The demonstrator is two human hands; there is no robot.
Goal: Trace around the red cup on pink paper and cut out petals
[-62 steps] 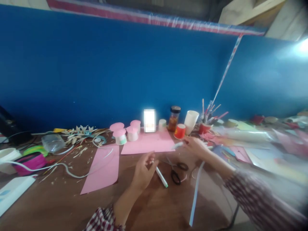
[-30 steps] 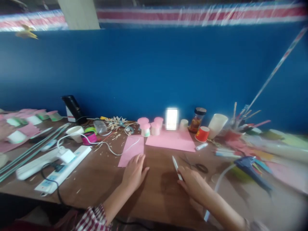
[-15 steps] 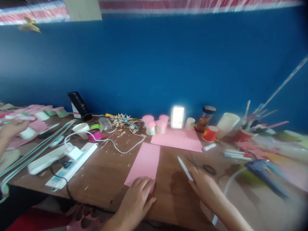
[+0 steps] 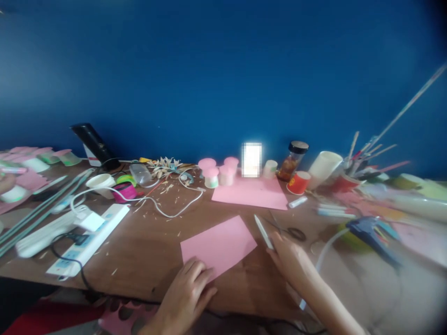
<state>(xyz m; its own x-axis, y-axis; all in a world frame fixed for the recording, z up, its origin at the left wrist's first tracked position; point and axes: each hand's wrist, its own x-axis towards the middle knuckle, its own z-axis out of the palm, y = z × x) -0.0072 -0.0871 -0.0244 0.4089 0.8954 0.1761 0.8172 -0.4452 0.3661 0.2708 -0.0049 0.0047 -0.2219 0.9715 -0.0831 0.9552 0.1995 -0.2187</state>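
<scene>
A sheet of pink paper [image 4: 220, 244] lies at an angle on the brown table. Flat fingers of my left hand [image 4: 190, 291] rest on its near left corner. My right hand [image 4: 291, 256], to the right of the sheet, grips a slim white pointed tool [image 4: 262, 230] whose tip points away from me; whether it is a knife or a pen I cannot tell. Just beyond that hand is a pair of dark-handled scissors [image 4: 295, 233], partly hidden by my fingers. Behind lies a larger pink sheet [image 4: 256, 193] with pink-topped cups [image 4: 209, 174] at its left end.
On the left are a white power strip [image 4: 94, 242], cables and a magenta tape roll [image 4: 125, 191]. Blurred at right is a blue glue gun [image 4: 370, 232]. A red paper cup [image 4: 298, 183] and a dark-lidded jar [image 4: 293, 160] stand near the blue wall. Another person's hand [image 4: 6, 184] shows far left.
The near pink sheet has turned from lengthwise to a slanted, wider position under my left hand. My right hand keeps the white tool. The view has tilted down and shifted slightly right.
</scene>
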